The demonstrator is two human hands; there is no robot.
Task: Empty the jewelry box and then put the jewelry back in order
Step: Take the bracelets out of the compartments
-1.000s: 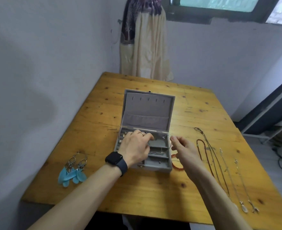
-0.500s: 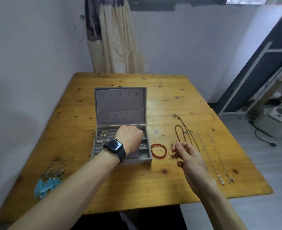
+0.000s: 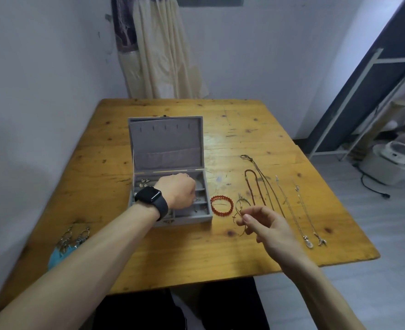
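The grey jewelry box point(image 3: 190, 218) stands open on the wooden table point(image 3: 220, 253), its lid point(image 3: 165, 141) upright. My left hand point(image 3: 177, 190), a black watch on its wrist, reaches into the box's compartments with its fingers curled down and hidden. Small earrings point(image 3: 145, 182) lie in the box's far-left corner. My right hand point(image 3: 267, 226) pinches a thin wire bracelet point(image 3: 240, 207) low over the table, just right of a red bead bracelet point(image 3: 221, 205).
Several necklaces lie in a row to the right: a dark cord point(image 3: 258, 167), a red-brown bead strand point(image 3: 250, 186) and two silver chains point(image 3: 289, 208). Blue feather earrings point(image 3: 64, 246) sit near the table's front left. A wall runs along the left.
My right hand has carried the thin bracelet from the box's right edge to the table beside the red bracelet. My left hand has stayed in the box. The view swung rightward.
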